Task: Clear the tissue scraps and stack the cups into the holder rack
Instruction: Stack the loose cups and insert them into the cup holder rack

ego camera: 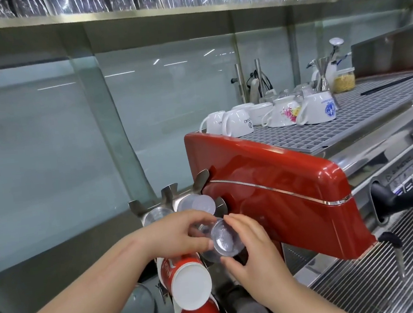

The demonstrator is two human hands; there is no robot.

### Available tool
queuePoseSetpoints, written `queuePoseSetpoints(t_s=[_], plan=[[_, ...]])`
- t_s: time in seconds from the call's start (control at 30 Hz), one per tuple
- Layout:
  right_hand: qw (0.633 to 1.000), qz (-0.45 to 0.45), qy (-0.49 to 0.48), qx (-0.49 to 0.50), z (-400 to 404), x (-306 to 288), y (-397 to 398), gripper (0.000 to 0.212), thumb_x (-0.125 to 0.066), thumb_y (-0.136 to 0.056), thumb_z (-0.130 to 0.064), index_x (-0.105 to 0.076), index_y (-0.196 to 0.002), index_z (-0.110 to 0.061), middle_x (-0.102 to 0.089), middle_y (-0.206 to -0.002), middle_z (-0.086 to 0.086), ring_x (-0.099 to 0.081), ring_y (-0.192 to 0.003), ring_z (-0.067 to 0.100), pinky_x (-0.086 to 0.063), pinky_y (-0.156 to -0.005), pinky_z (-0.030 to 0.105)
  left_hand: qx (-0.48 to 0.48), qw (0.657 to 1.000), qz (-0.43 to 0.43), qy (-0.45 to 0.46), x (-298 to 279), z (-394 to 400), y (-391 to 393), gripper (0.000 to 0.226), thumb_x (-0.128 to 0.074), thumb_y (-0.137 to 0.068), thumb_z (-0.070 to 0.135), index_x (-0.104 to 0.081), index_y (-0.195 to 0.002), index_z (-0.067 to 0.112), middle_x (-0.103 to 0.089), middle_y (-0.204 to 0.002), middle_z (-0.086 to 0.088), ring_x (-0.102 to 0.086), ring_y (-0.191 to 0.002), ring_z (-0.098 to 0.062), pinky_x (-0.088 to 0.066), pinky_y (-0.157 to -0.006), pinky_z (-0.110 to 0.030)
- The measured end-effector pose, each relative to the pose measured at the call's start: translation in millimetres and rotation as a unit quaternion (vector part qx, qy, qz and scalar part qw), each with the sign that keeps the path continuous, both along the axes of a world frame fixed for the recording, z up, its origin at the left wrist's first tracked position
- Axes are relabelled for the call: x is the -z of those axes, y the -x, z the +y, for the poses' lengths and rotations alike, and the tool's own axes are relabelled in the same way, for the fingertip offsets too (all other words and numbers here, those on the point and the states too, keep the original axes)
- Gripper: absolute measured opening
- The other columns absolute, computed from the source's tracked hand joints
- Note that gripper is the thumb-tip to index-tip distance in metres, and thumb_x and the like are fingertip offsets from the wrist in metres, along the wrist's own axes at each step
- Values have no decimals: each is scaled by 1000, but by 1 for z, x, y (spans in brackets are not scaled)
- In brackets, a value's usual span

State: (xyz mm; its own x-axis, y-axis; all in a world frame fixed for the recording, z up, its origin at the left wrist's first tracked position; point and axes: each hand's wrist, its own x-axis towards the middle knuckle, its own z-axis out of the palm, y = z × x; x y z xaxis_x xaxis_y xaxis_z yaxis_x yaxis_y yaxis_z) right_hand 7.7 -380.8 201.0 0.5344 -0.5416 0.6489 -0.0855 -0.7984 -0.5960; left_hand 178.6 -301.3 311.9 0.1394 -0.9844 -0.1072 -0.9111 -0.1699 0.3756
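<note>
We are on the stacking step — left hand (182, 231) and right hand (252, 251) both gripping a clear cup (225, 238) at the holder rack (172, 200); next, we judge, seat it squarely in its slot.

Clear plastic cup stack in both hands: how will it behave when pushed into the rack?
The clear plastic cup stack looks thin-walled, so probably light and easily squashed. Its glossy round sides may slip or roll; both the left hand and right hand steady it.
</note>
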Motion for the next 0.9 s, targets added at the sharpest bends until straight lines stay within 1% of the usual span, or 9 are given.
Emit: queuePoseSetpoints(t_s=[0.07, 0.17, 0.23, 0.3, 0.37, 0.47, 0.63, 0.77, 0.9], plan=[[1000, 7, -10, -9, -1, 2, -4, 70, -71, -80, -27, -36, -140, -38, -24, -136, -38, -24, -131, -13, -22, -107, 8, 4, 1000, 23, 12, -2, 2, 3, 37, -73, -83, 33, -54, -105, 56, -65, -109, 27, -64, -101, 7, -51, -96, -26], [999, 19, -31, -13, -3, 9, -10, 71, -69, -83, -27, -31, -142, -37, -21, -136, -39, -25, -128, -17, -25, -108, 11, 11, 1000, 2, 14, 4, 1, 6, 41, -67, -78, 42, -59, -117, 47, -63, -118, 23, -64, -103, 6, -51, -97, -30], [999, 29, -42, -8, -4, 14, -12, 73, -69, -83, -27, -31, -145, -31, -26, -138, -31, -25, -125, -18, -24, -105, 6, 15, 999, -28, 11, 9, -2, 4, 49, -62, -76, 47, -57, -124, 41, -62, -122, 19, -62, -105, 4, -50, -98, -31], [998, 37, -57, 3, -7, 17, -13, 74, -70, -82, -25, -32, -145, -24, -28, -139, -21, -27, -121, -16, -21, -97, -3, 10, 999, -47, 5, 12, -6, 2, 48, -59, -78, 48, -56, -125, 41, -61, -123, 19, -61, -107, 2, -49, -99, -32], [996, 47, -72, 12, -10, 18, -14, 73, -70, -80, -23, -34, -144, -20, -31, -139, -15, -33, -119, -10, -21, -94, -5, 1, 999, -47, -1, 12, -7, 2, 43, -58, -81, 46, -56, -124, 43, -62, -121, 22, -60, -107, 3, -47, -100, -30], [995, 70, -75, 19, -13, 18, -16, 72, -70, -80, -24, -35, -143, -20, -33, -141, -8, -41, -124, 3, -26, -97, 4, -8, 999, -42, -21, 13, -11, -2, 36, -60, -89, 39, -57, -125, 43, -61, -121, 24, -59, -109, 3, -44, -102, -26], [991, 104, -73, 31, -17, 17, -25, 74, -68, -80, -21, -32, -144, -15, -33, -144, -2, -40, -131, 14, -32, -107, 19, -5, 996, -71, -49, 16, -20, -6, 40, -57, -88, 44, -55, -128, 43, -60, -124, 24, -58, -110, 2, -44, -102, -25], [986, 137, -89, 25, -19, 17, -29, 75, -65, -84, -20, -25, -147, -12, -28, -147, 1, -37, -134, 16, -27, -109, 17, 4, 993, -93, -73, 18, -27, -6, 43, -56, -85, 49, -55, -127, 43, -62, -125, 22, -58, -110, -1, -45, -102, -28], [982, 166, -81, 35, -20, 19, -33, 76, -63, -85, -22, -23, -148, -12, -27, -148, 3, -37, -135, 18, -30, -110, 21, 6, 988, -121, -97, 22, -35, -9, 50, -52, -81, 57, -53, -128, 43, -61, -127, 19, -58, -112, -6, -46, -99, -31]])
